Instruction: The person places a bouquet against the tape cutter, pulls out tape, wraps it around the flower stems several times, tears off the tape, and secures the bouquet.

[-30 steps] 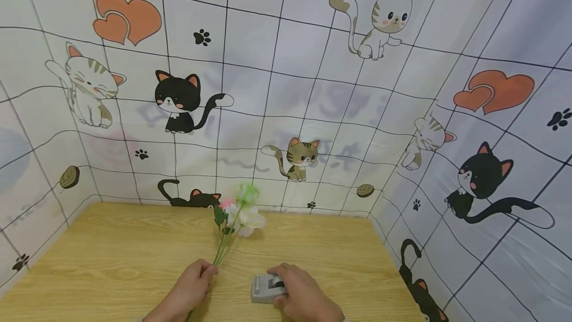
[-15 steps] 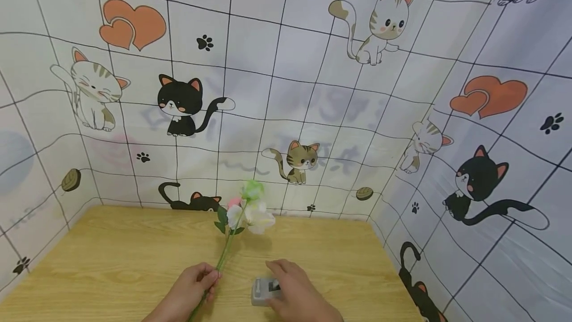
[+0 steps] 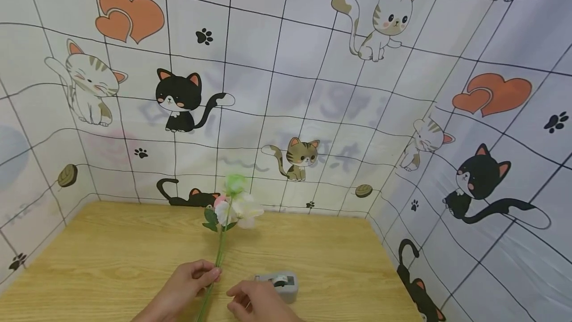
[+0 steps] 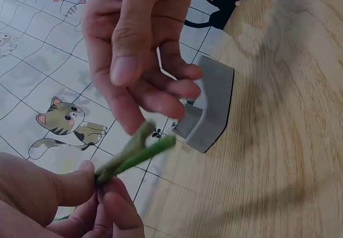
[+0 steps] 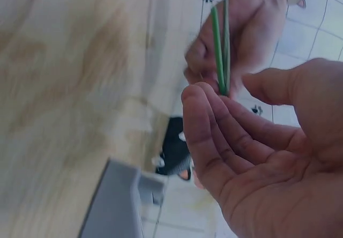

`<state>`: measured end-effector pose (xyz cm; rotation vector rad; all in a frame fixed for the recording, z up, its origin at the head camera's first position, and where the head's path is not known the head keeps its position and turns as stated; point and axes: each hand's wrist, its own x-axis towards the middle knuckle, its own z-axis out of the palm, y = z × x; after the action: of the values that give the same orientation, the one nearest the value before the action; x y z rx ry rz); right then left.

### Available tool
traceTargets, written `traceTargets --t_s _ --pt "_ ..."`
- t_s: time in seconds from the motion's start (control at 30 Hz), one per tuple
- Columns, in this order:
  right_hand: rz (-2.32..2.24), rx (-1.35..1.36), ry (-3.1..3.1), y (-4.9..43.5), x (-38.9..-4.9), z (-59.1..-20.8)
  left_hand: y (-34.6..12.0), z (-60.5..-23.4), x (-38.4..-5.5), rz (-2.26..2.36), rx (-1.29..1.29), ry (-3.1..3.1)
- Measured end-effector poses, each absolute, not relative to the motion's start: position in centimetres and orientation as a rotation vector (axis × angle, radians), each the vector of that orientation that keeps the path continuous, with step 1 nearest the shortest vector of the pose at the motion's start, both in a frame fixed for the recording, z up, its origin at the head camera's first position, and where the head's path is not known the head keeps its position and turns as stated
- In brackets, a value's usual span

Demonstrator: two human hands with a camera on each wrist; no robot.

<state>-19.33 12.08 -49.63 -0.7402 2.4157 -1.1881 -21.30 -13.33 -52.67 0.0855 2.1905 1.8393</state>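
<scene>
My left hand (image 3: 185,282) pinches a small bunch of artificial flowers (image 3: 237,210) by the green stems, thumb against fingers. White, pink and pale green blooms with dark green leaves point away from me, above the tabletop. In the left wrist view two cut stem ends (image 4: 144,155) stick out past the thumb. My right hand (image 3: 256,302) hovers close to the stems with its fingers loosely bent, and I see nothing clearly held in it. Just behind it sits a grey tape dispenser (image 3: 289,286), partly covered by that hand in the head view.
The light wooden table (image 3: 134,242) reaches back to a wall covering (image 3: 250,83) printed with cats, hearts and a grid. The same covering (image 3: 505,128) lines the right side. In the right wrist view the dispenser (image 5: 110,203) lies below the hand.
My right hand has left the tape dispenser and moved left toward the stems, uncovering the dispenser's right end. The left hand keeps its grip; the blooms have swung slightly left.
</scene>
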Motion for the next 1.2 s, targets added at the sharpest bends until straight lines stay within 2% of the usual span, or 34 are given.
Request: traceTargets --t_s 0.37,0.63,0.9,1.2 --pt "-1.342 -0.590 2.229 9.7 -18.9 -50.7 -13.2 -52.4 -20.6 1.918 0.117 2.119" --pt "-1.516 -0.530 2.061 10.6 -18.8 -51.8 -12.5 -52.5 -20.7 1.927 0.162 2.061" --pt "-1.561 -0.534 2.001 11.0 -18.7 -51.6 -11.7 -52.4 -20.6 1.952 0.138 2.038" --pt "-1.571 -0.406 2.011 10.4 -18.3 -51.1 -12.4 -52.4 -20.5 1.958 0.149 2.019"
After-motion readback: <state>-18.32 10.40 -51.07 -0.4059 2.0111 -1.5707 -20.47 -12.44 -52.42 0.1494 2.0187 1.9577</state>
